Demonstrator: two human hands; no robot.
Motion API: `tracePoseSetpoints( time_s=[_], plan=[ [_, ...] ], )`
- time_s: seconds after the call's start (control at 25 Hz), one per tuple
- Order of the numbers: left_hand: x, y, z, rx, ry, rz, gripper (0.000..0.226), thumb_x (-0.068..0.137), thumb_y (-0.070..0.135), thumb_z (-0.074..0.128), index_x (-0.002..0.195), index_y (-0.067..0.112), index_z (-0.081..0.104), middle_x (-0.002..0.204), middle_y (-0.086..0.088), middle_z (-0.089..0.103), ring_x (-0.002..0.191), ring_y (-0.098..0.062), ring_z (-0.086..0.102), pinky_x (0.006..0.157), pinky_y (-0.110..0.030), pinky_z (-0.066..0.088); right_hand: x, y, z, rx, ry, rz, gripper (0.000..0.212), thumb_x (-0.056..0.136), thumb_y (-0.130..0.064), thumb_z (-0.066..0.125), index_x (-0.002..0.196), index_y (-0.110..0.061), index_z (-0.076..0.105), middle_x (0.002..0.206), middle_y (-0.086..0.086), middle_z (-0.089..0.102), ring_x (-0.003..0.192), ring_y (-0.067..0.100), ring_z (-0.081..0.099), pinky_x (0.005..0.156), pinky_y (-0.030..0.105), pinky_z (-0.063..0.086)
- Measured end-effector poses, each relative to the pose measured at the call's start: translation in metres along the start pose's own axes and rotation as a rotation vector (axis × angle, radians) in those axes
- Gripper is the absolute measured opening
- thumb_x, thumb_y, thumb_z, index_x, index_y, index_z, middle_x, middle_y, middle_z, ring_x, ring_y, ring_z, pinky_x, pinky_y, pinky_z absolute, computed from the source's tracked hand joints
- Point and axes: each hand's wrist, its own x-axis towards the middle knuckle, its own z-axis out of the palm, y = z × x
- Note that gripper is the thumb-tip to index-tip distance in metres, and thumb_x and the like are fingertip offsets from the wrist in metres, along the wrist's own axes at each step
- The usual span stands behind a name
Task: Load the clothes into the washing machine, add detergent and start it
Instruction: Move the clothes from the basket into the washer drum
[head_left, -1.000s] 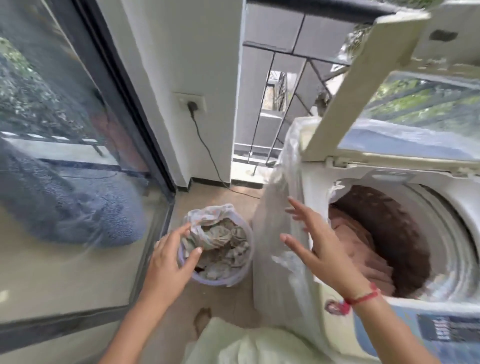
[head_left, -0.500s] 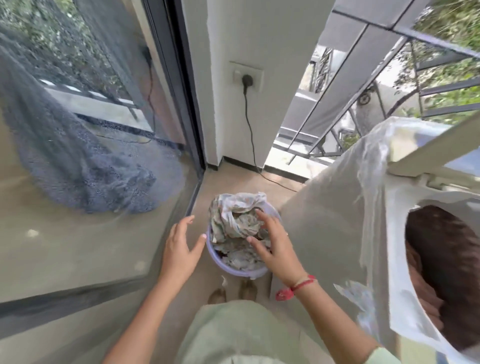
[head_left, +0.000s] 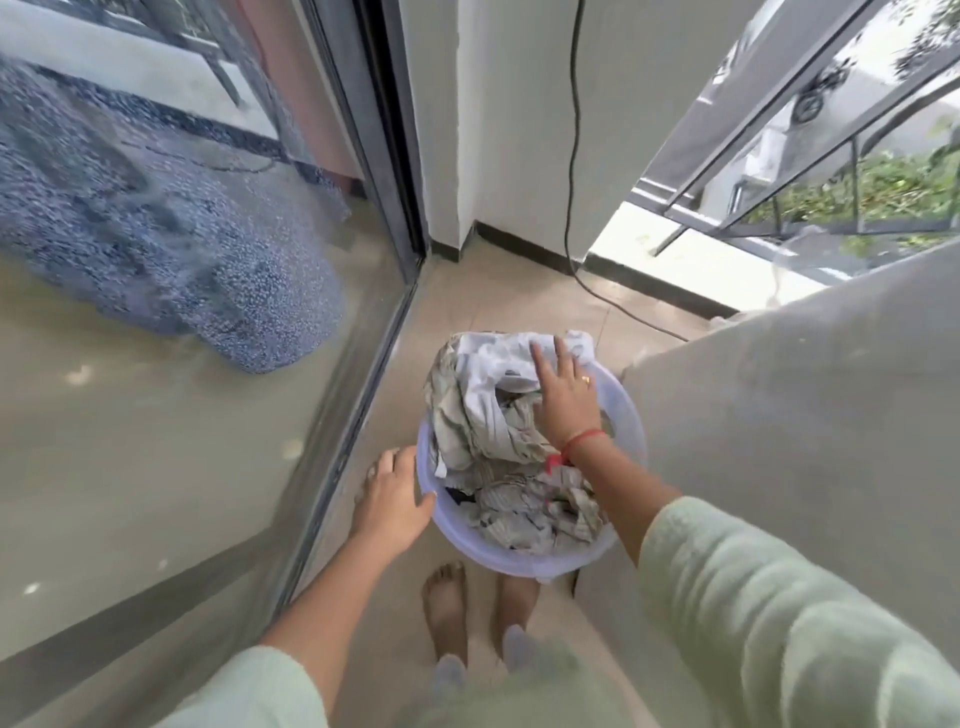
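Observation:
A pale lilac plastic tub (head_left: 621, 415) stands on the tiled floor in front of my feet, heaped with crumpled white and grey patterned clothes (head_left: 483, 410). My right hand (head_left: 563, 397) lies on top of the heap with its fingers spread and fairly straight, touching the white cloth. My left hand (head_left: 392, 499) is at the tub's left rim, thumb touching the edge, fingers relaxed. The washing machine's side, under a cloudy plastic cover (head_left: 789, 395), fills the right; its drum is out of view.
A glass sliding door (head_left: 182, 364) with a dark frame runs along the left. A black power cable (head_left: 574, 156) hangs down the white wall and trails over the floor behind the tub. A balcony railing (head_left: 779, 130) is at the back right.
My head has tilted down and the machine's opening has left the view. My right hand went from the machine to the top of the clothes; my left hand came to the tub's rim.

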Motion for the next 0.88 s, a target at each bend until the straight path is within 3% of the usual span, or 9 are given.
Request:
tracePoseSetpoints(
  time_s=[0.08,0.2,0.24,0.32,0.44,0.52,0.6,0.76,0.88],
  plan=[
    [0.025,-0.012,0.009,-0.047,0.061,0.033,0.062,0.087,0.028,0.06,0.141,0.016,0.032,0.141,-0.006,0.031,0.128,-0.028,0.037,0.103,-0.043,0.037,0.043,0.01,0.015,-0.243,-0.035,-0.062,0.081,0.087,-0.002,0.047,0.15,-0.026,0.003,0.159,0.008,-0.004,0.144,0.039,0.006,0.112,0.059,0.02],
    [0.05,-0.018,0.015,-0.116,0.114,0.024,0.064,0.085,0.025,0.063,0.141,0.012,0.035,0.142,-0.01,0.032,0.128,-0.03,0.039,0.103,-0.042,0.036,0.08,0.027,0.026,-0.281,-0.014,-0.111,0.051,0.089,-0.004,0.047,0.136,-0.016,0.033,0.142,0.015,0.039,0.128,0.037,0.041,0.099,0.049,0.039],
    [0.051,-0.016,0.013,-0.144,0.113,0.005,0.063,0.086,0.025,0.063,0.141,0.012,0.035,0.141,-0.011,0.033,0.128,-0.03,0.04,0.103,-0.041,0.036,0.083,0.028,0.02,-0.205,0.011,-0.114,0.04,0.087,-0.003,0.05,0.125,-0.012,0.042,0.126,0.017,0.053,0.113,0.035,0.053,0.087,0.042,0.044],
    [0.044,-0.008,0.007,-0.198,0.071,-0.024,0.059,0.087,0.025,0.061,0.139,0.014,0.037,0.139,-0.01,0.037,0.127,-0.029,0.04,0.102,-0.04,0.037,0.074,0.025,-0.003,0.118,0.106,-0.023,0.028,0.083,0.001,0.05,0.109,-0.007,0.051,0.101,0.02,0.063,0.09,0.035,0.061,0.066,0.032,0.037],
    [0.02,0.015,-0.019,-0.214,0.054,-0.001,0.056,0.086,0.025,0.062,0.136,0.015,0.04,0.134,-0.012,0.041,0.126,-0.031,0.042,0.101,-0.041,0.038,0.013,0.013,-0.063,0.646,0.347,0.194,0.018,0.084,0.002,0.047,0.097,-0.009,0.053,0.073,0.012,0.061,0.064,0.027,0.056,0.056,0.026,0.031],
    [0.005,0.037,-0.047,-0.212,0.079,0.032,0.063,0.084,0.027,0.065,0.138,0.013,0.036,0.138,-0.014,0.038,0.128,-0.033,0.04,0.102,-0.041,0.037,-0.048,0.001,-0.106,0.812,0.437,0.202,0.019,0.086,0.0,0.05,0.092,-0.018,0.053,0.06,-0.001,0.052,0.048,0.006,0.044,0.049,0.024,0.033],
    [-0.014,0.066,-0.082,-0.208,0.041,0.095,0.08,0.082,0.035,0.068,0.145,0.015,0.024,0.146,-0.013,0.029,0.134,-0.031,0.033,0.106,-0.041,0.034,-0.113,-0.011,-0.151,0.853,0.496,0.127,0.019,0.084,-0.001,0.058,0.089,-0.019,0.059,0.063,-0.007,0.056,0.052,0.002,0.048,0.048,0.015,0.035],
    [-0.062,0.131,-0.148,-0.19,-0.182,0.279,0.124,0.062,0.046,0.082,0.148,0.037,-0.007,0.158,-0.006,0.001,0.144,-0.027,0.011,0.111,-0.05,0.025,-0.199,-0.019,-0.247,0.728,0.639,-0.001,0.022,0.07,0.008,0.068,0.084,-0.009,0.073,0.078,-0.004,0.067,0.076,0.001,0.057,0.066,0.001,0.041],
    [-0.098,0.171,-0.167,-0.217,-0.205,0.371,0.133,0.053,0.041,0.087,0.148,0.036,-0.005,0.154,-0.006,0.012,0.14,-0.026,0.02,0.11,-0.05,0.029,-0.238,-0.02,-0.334,0.603,0.788,-0.133,0.026,0.065,0.01,0.068,0.083,-0.007,0.074,0.076,0.002,0.066,0.068,0.007,0.058,0.064,0.011,0.046]
  ],
)
